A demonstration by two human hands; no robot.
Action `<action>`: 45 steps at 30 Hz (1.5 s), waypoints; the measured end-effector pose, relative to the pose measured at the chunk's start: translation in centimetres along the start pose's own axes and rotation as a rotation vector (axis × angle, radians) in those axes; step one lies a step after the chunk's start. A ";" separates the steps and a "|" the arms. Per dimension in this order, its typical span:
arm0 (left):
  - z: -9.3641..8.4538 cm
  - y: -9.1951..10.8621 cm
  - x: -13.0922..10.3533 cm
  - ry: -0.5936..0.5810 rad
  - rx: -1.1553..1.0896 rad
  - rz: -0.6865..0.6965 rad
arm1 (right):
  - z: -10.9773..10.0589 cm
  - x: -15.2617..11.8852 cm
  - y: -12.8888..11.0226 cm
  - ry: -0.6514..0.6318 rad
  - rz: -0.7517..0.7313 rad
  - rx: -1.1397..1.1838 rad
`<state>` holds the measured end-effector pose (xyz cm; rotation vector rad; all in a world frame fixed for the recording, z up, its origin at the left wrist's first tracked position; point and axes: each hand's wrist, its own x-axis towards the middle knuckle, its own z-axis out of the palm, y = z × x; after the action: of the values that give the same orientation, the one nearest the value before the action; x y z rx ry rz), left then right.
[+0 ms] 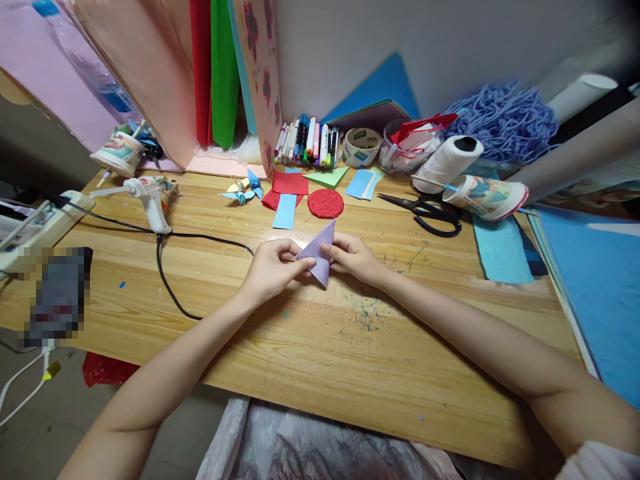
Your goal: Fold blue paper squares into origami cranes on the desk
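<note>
A purple sheet of paper (320, 257), folded into a triangle, is held up over the wooden table (420, 373). Its left side is pinched by my left hand (273, 267), thumb on the near face. My right hand (357, 257) grips the right edge between thumb and fingers; the fingertips behind the paper are hidden. Just beyond the hands lie a round red disc (325, 203), a light blue paper strip (285, 211) and red paper pieces (291, 182). Small folded blue and yellow paper shapes (245, 188) sit to the left of these.
At left, a glue gun (151, 203) stands with its black cable (165, 273) running across the table. Black scissors (425, 212) lie to the right, near a paper cup (487, 198) on its side. Markers (307, 142), a tape roll (362, 147) and blue yarn (505, 127) line the back.
</note>
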<state>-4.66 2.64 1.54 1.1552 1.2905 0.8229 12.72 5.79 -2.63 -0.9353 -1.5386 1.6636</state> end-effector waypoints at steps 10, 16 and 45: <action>-0.2 0.0 0.5 -0.002 -0.051 -0.071 | 0.2 -0.3 -0.3 -0.063 0.057 -0.019; -0.3 0.0 0.5 -0.023 -0.069 -0.071 | 0.1 -0.3 -0.6 -0.083 0.067 -0.028; -0.9 -0.2 0.9 0.099 -0.067 0.034 | -0.1 -0.4 -0.6 -0.203 0.146 0.029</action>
<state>-5.40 3.60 1.16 1.0976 1.3176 0.9519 12.95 5.55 -1.97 -0.9043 -1.6055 1.9300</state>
